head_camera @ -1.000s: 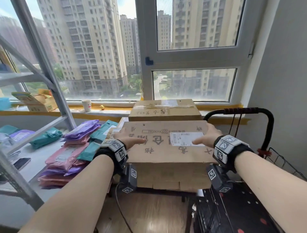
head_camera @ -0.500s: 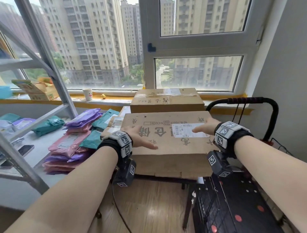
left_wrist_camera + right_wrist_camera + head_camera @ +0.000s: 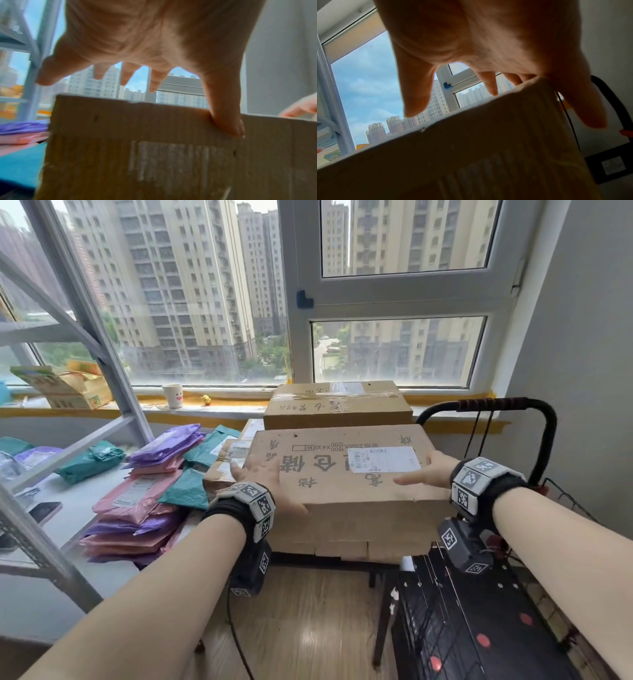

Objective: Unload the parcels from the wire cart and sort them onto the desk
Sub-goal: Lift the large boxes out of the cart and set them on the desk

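Desk (image 3: 73, 505): white top, left of centre, under the window.
Cart (image 3: 486, 635): black wire frame, lower right, its handle beside the wall.
Front box (image 3: 346, 491): brown cardboard with printed characters and a white label (image 3: 383, 459); lies at the desk's right end, in front of a second box (image 3: 337, 405).
Mailer bags (image 3: 144, 494): pink, purple and teal, stacked on the desk left of the boxes.
Left hand (image 3: 265, 481): flat on the front box's left top, fingers straight and spread, thumb over the near edge.
Right hand (image 3: 428, 472): fingers straight at the box's right top edge; gripping nothing.
Paper cup (image 3: 173, 396): on the sill.
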A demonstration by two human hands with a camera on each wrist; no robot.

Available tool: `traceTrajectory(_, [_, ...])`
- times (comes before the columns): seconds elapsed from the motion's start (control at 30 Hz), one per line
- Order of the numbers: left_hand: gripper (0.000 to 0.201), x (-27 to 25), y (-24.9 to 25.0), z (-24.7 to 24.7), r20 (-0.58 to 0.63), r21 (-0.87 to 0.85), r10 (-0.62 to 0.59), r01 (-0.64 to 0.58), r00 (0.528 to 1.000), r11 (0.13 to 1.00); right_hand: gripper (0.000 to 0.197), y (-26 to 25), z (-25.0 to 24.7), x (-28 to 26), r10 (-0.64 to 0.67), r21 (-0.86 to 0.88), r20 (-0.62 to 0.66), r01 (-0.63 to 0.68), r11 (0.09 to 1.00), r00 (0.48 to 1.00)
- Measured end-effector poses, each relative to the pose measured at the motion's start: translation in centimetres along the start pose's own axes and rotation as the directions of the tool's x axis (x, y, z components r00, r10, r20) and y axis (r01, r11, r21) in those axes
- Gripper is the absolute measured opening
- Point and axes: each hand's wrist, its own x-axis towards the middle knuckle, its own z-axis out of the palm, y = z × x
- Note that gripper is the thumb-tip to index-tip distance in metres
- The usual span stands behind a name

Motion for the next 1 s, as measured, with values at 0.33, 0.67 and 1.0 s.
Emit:
traceTrajectory(0.33, [0.101,0.0,-2.1,-0.3,0.001,-0.246,-0.084,0.082,0.996,0.966,0.099,1.1,1.2,-0.6,-0.021,-0.057,-0.038,0.019,0.998,0.999])
traceTrajectory(0.67, [0.109,3.0,-3.1,-0.4,-0.117,-0.276,-0.089,0.054,0.989,0.960,0.101,0.4,1.9,0.8,-0.004,0.005,-0.174,0.005,1.000,0.985])
traceTrajectory(1.0, [0.093,4.0,-3.4,1.4,-0.060,-0.144,-0.058,0.049,0.996,0.988,0.094,1.0,3.1,1.0,-0.039,0.069,-0.242,0.058,0.996,0.970])
